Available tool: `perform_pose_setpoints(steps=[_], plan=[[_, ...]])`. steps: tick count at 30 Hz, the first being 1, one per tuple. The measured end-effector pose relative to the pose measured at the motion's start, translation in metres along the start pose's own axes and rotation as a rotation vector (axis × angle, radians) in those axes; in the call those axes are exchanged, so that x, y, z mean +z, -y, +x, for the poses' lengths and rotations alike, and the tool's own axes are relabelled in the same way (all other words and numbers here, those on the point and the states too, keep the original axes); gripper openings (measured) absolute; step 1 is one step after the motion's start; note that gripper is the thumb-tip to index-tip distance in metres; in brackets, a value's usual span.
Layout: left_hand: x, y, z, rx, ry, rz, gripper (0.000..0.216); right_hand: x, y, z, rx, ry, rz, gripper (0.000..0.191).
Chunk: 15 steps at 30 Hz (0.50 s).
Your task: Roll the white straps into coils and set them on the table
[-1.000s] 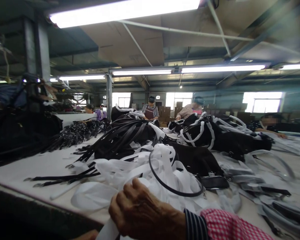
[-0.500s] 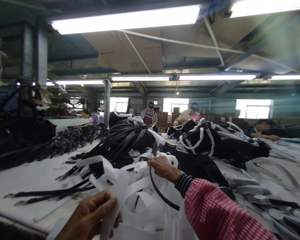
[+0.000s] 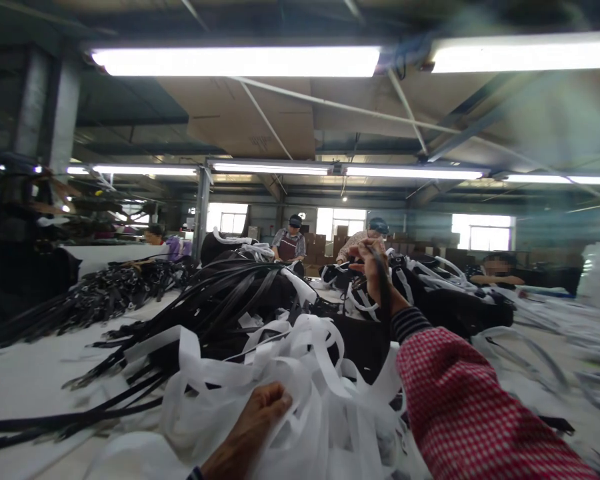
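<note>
My right hand, in a red checked sleeve, is raised over the table with its fingers closed on a thin black strap that hangs down from it. Low in the view, my left hand is closed on a bunch of white straps piled in front of me. Behind the white pile lies a heap of black straps.
The white table carries more heaps: black bags with white straps at the right, dark strap bundles at the left, loose white strips far right. Three people work at the far end. Fluorescent lights hang overhead.
My right hand has lifted up and away from the white pile, pulling the black strap with it. My left hand has gathered the white straps closer. The view has tilted upward.
</note>
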<state>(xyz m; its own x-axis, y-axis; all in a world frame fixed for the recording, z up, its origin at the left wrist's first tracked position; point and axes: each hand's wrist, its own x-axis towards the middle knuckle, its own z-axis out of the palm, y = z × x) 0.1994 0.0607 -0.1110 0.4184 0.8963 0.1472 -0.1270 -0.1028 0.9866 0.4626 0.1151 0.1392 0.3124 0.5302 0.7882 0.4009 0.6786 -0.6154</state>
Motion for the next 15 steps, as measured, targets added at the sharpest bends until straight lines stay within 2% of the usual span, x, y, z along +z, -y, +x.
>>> perform_pose_setpoints(steps=[3, 5, 8, 11, 13, 15], plan=[[-0.005, -0.011, 0.001, 0.012, 0.009, 0.043, 0.050, -0.034, 0.030, 0.029, -0.077, -0.148, 0.119, 0.033], [-0.012, -0.029, -0.003, 0.004, 0.021, 0.077, 0.049, -0.054, 0.053, 0.038, -0.117, -0.150, 0.244, 0.032], [-0.025, -0.067, -0.010, 0.017, 0.053, 0.211, 0.044, -0.079, 0.085, 0.038, -0.146, -0.067, 0.394, 0.030], [-0.030, -0.115, -0.015, 0.103, 0.053, 0.549, 0.043, -0.093, 0.112, 0.027, -0.165, 0.011, 0.455, 0.030], [-0.020, -0.147, -0.015, 0.180, 0.018, 0.711, 0.041, -0.093, 0.128, 0.017, -0.179, 0.078, 0.453, 0.031], [0.002, -0.174, -0.010, 0.359, 0.070, 0.750, 0.036, -0.087, 0.146, 0.007, -0.184, 0.150, 0.458, 0.031]])
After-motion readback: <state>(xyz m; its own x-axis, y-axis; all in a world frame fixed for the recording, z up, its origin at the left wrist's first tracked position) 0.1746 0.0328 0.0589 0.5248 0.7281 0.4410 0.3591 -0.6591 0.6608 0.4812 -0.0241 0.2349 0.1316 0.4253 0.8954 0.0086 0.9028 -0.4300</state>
